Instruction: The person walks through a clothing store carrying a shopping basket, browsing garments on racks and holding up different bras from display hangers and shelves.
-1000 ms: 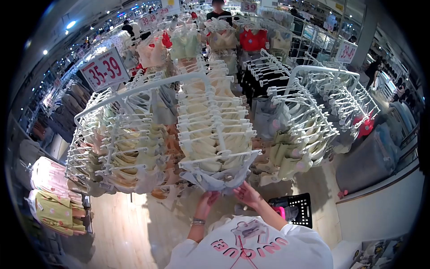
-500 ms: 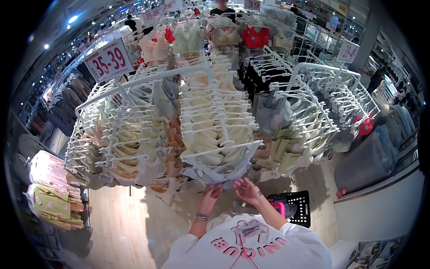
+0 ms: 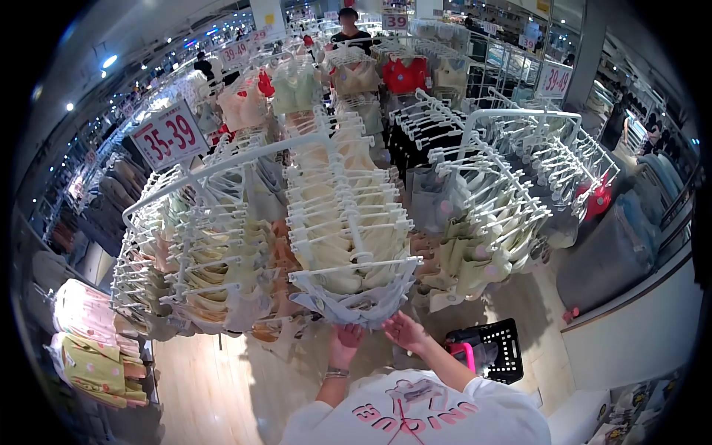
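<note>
A pale blue-grey bra hangs on a white hanger at the front end of the middle rack arm, with cream bras packed behind it. My left hand is at the bra's lower edge, fingers closed up against the band. Just to its right, my right hand pinches the same lower edge near its right side, palm partly turned up. The bra's fabric partly hides the fingertips of both hands.
Racks of hanging bras flank the middle row, with beige ones left and green ones right. A price sign stands at upper left. On the floor sits a black basket with a pink handle. A person stands behind the racks.
The view has tilted up and shifted, so the racks appear lower and slightly left. My right hand has come closer against the bra's lower edge; my left hand stays at it.
</note>
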